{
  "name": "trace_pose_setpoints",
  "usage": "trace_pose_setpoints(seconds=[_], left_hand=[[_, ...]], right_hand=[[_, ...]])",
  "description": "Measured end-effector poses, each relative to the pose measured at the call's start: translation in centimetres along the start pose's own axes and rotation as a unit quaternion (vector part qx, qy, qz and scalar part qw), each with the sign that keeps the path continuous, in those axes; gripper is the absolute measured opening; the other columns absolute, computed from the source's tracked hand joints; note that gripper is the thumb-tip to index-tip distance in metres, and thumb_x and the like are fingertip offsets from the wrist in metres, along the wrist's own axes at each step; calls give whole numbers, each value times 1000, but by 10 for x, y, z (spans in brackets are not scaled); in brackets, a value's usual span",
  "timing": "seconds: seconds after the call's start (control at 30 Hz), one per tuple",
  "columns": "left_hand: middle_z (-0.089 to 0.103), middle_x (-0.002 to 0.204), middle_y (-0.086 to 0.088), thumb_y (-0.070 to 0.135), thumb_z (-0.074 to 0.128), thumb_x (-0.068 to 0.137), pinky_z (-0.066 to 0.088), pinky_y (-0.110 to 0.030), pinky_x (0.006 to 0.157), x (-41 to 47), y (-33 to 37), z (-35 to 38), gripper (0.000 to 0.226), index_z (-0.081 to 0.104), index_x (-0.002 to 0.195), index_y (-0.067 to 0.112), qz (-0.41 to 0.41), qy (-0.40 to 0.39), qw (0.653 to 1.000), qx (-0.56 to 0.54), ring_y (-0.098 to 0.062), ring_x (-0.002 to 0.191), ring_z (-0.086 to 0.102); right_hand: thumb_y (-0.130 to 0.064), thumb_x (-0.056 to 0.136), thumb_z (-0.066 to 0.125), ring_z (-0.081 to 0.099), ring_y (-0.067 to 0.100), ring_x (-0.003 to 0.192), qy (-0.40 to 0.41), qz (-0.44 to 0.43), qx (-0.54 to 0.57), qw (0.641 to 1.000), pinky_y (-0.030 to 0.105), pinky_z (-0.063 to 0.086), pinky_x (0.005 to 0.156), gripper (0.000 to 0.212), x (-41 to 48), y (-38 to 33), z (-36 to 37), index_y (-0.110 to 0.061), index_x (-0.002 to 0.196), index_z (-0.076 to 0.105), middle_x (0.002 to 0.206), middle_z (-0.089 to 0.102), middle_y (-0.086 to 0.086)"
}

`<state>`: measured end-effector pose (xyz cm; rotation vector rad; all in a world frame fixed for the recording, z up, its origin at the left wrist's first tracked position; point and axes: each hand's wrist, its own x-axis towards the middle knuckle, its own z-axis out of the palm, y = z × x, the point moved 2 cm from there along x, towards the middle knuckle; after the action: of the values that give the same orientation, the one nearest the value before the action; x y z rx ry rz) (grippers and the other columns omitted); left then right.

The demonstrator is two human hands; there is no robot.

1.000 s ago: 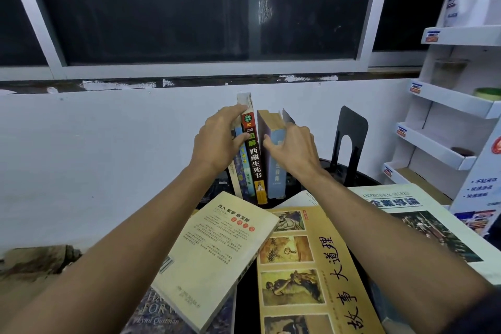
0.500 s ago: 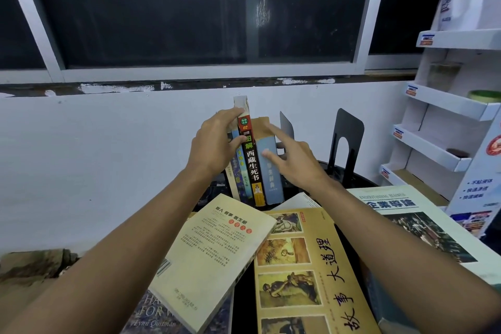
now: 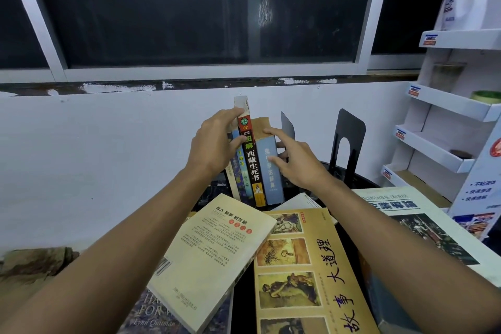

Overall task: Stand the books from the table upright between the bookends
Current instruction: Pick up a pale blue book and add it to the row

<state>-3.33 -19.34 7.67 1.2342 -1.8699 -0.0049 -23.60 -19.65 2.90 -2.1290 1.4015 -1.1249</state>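
The right hand (image 3: pixel 298 163) is releasing the now-upright blue dictionary (image 3: pixel 269 180), fingers spread apart; the left hand (image 3: pixel 214 144) is still clamping the neighbouring books (image 3: pixel 251 168).

The left hand (image 3: pixel 214 144) covers the upper spines of the thin books (image 3: pixel 235 171) at the left of the upright row, so their count stays unclear. The right hand (image 3: pixel 301 163) hides the base of the bookend (image 3: pixel 288 126) beside that row. The dark book (image 3: pixel 151 314) under the cream paperback (image 3: pixel 214 257) runs off the bottom edge.
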Motion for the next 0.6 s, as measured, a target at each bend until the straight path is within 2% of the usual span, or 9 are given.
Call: trace_pose_setpoints(seconds=[0.1, 0.2, 0.3, 0.4, 0.47, 0.53, 0.6], left_hand=[[56, 144, 2, 25, 74, 90, 57, -47, 92, 0, 0, -2, 59, 49, 143, 26, 2, -17, 1000, 3, -18, 127, 53], [52, 146, 2, 24, 73, 90, 57, -49, 92, -2, -1, -5, 63, 44, 146, 28, 5, -53, 999, 7, -18, 130, 50], [47, 150, 2, 26, 72, 91, 51, -47, 101, -9, 0, -12, 66, 41, 149, 27, 17, -59, 998, 32, -19, 135, 42], [43, 151, 5, 28, 70, 92, 44, -37, 105, -25, -1, -23, 63, 41, 149, 26, 29, -38, 998, 33, -15, 137, 38], [44, 147, 6, 31, 68, 94, 43, -33, 102, -40, -4, -32, 57, 45, 146, 25, 27, -35, 998, 33, -13, 134, 39], [48, 142, 6, 34, 67, 94, 46, -34, 103, -57, -10, -39, 50, 52, 141, 26, 18, -59, 997, 41, -12, 130, 44], [51, 138, 7, 37, 66, 94, 48, -37, 103, -75, -18, -46, 44, 57, 136, 27, -3, -93, 995, 46, -11, 125, 49]], right_hand=[[-16, 100, 62, 68, 10, 93, -15, 5, -4, 1000, 18, 58, 64, 58, 1, -1, -2, -38, 148, 39, 124, 61, 2], [-21, 98, 64, 68, 14, 100, -42, 10, -13, 999, 24, 60, 73, 63, 0, -3, -8, -42, 150, 35, 133, 58, 6], [-29, 97, 66, 60, 18, 117, -61, 6, -44, 997, 33, 55, 93, 72, -4, -8, -13, -45, 154, 26, 142, 52, 6], [-37, 95, 67, 46, 17, 131, -37, 7, -91, 995, 38, 46, 107, 76, -15, -15, -20, -39, 156, 22, 144, 40, 2], [-38, 95, 67, 45, 12, 125, -13, 3, -93, 996, 38, 48, 106, 67, -26, -23, -23, -32, 152, 33, 139, 35, -5], [-40, 94, 67, 48, 5, 113, -8, -2, -109, 994, 34, 52, 99, 52, -42, -32, -23, -28, 141, 47, 127, 36, -10], [-43, 93, 67, 51, 1, 100, -25, -3, -131, 991, 26, 50, 88, 39, -60, -40, -20, -25, 126, 58, 114, 42, -13]])
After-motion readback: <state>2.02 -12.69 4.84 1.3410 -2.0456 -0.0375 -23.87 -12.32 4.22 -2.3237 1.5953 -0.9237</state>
